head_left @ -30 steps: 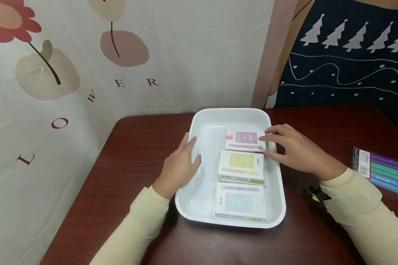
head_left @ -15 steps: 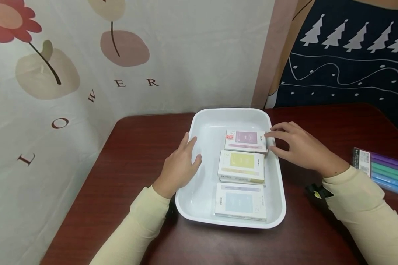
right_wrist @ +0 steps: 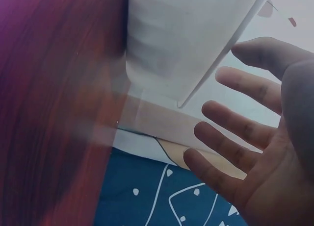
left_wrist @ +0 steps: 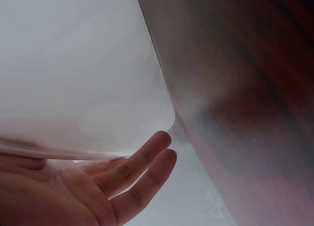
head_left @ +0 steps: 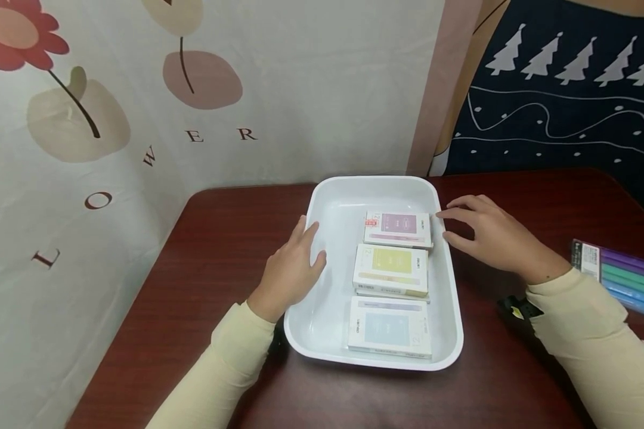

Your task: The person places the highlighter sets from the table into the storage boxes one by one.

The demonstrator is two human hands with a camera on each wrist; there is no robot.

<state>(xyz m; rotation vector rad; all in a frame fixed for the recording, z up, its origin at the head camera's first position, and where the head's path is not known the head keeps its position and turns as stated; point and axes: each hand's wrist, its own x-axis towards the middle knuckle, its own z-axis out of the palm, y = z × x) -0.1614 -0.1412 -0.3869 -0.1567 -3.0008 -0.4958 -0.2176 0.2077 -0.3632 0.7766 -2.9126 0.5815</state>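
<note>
A white plastic tray (head_left: 322,325) lies on the table, with a column of small flat boxes along its right half. At the back is a box with a purple label (head_left: 398,229); in the middle a yellow-labelled box (head_left: 390,267) sits on top of another; in front lies a box with a pale blue label (head_left: 389,326). My left hand (head_left: 290,271) rests at the tray's left rim, fingers extended and thumb over the inside. By the right rim, my right hand (head_left: 494,235) has its fingers spread and loosely bent, holding nothing; in the right wrist view its fingers (right_wrist: 235,123) stand beside the tray wall.
A clear pack of purple, green and blue pens (head_left: 622,277) lies on the dark red-brown table (head_left: 220,256) at the right. A flower-printed cloth (head_left: 322,89) hangs behind, with a navy cloth (head_left: 563,119) bearing white trees at the back right.
My right hand has moved right, from over the purple-labelled box to the tray's right rim. The left hand and the boxes stay put.
</note>
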